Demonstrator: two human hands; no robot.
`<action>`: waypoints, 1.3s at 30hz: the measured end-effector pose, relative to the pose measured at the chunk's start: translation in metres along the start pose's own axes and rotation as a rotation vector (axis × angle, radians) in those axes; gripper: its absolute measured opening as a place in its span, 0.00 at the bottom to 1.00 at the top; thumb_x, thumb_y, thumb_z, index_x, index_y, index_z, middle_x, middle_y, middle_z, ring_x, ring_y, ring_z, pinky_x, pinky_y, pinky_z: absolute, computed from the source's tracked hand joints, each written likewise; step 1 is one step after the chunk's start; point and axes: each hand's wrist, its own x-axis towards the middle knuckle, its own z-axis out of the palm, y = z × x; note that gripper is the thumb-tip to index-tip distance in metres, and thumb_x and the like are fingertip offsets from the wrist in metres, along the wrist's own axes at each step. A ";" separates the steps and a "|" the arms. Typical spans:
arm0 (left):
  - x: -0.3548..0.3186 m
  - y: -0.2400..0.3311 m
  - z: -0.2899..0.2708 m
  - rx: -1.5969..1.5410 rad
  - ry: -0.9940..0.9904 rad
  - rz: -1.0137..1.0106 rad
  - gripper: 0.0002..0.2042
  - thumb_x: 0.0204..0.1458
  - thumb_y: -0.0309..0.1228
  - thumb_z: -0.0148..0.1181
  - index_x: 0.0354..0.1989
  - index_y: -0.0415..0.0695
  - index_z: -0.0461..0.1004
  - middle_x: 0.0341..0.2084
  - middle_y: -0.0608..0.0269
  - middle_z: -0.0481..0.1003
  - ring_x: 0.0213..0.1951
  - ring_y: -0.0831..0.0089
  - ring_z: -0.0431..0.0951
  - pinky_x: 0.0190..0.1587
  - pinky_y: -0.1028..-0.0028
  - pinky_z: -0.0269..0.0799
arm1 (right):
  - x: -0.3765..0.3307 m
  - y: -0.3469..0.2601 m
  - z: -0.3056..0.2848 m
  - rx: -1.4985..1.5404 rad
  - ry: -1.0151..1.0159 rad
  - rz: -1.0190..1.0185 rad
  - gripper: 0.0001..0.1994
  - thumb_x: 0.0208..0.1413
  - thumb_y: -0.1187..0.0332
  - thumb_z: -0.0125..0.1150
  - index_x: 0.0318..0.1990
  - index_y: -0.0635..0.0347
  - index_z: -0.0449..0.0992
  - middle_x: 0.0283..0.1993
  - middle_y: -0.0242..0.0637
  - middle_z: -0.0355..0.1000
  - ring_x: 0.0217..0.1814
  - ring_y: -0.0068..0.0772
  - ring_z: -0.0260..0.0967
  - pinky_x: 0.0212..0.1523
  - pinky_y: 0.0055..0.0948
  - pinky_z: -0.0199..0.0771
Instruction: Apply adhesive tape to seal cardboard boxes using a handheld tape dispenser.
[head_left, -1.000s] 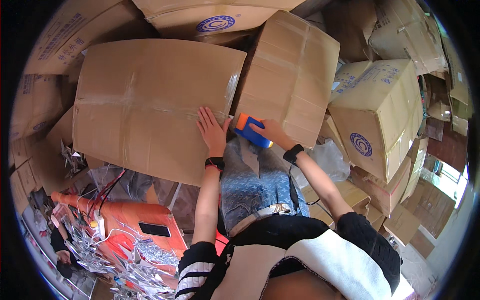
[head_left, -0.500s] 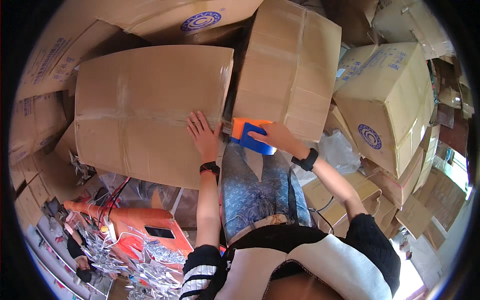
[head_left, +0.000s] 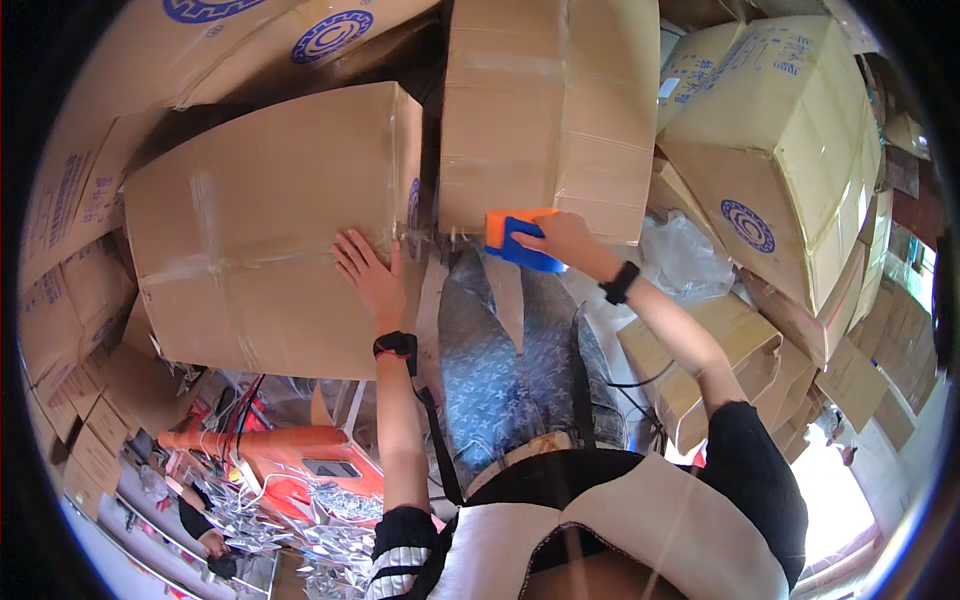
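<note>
The left hand (head_left: pixel 368 277) is being pressed flat, fingers spread, on the cardboard box (head_left: pixel 265 255). An orange-and-blue tape dispenser (head_left: pixel 520 240) is being gripped by the right hand (head_left: pixel 568 240), just right of the box's edge.

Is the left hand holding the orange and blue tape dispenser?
No, the right hand holds the tape dispenser; the left hand lies flat on the cardboard box.

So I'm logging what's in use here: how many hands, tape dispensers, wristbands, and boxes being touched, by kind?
Hands: 2, left hand flat on the box, right hand gripping the dispenser
Orange-and-blue tape dispenser: 1
Black wristbands: 2
Cardboard box under the left hand: 1
Total: 6
</note>
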 end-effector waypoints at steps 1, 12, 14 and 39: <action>-0.001 -0.002 -0.001 -0.004 0.022 -0.018 0.34 0.50 0.51 0.39 0.59 0.40 0.42 0.59 0.49 0.41 0.60 0.53 0.40 0.59 0.59 0.36 | 0.010 -0.004 0.013 -0.015 0.013 -0.020 0.25 0.46 0.44 0.45 0.23 0.62 0.72 0.20 0.46 0.67 0.24 0.47 0.66 0.26 0.37 0.65; 0.003 0.022 0.003 0.137 -0.060 -0.039 0.40 0.47 0.55 0.41 0.58 0.36 0.37 0.58 0.40 0.38 0.59 0.48 0.39 0.58 0.58 0.40 | 0.088 -0.044 0.089 0.011 0.050 0.110 0.22 0.43 0.48 0.49 0.21 0.60 0.74 0.20 0.42 0.69 0.23 0.41 0.68 0.23 0.35 0.66; 0.004 0.024 0.005 0.192 -0.030 -0.029 0.41 0.46 0.56 0.42 0.58 0.35 0.37 0.57 0.38 0.38 0.59 0.48 0.40 0.58 0.58 0.41 | 0.095 -0.055 0.092 0.009 0.024 0.127 0.21 0.42 0.47 0.50 0.22 0.58 0.74 0.20 0.40 0.70 0.23 0.39 0.69 0.22 0.34 0.66; 0.002 0.033 0.026 0.247 0.119 -0.141 0.43 0.41 0.52 0.52 0.58 0.37 0.39 0.57 0.40 0.42 0.59 0.48 0.42 0.55 0.51 0.42 | 0.154 -0.112 0.085 -0.064 -0.152 0.176 0.09 0.44 0.64 0.50 0.30 0.53 0.76 0.33 0.33 0.73 0.35 0.31 0.71 0.28 0.28 0.68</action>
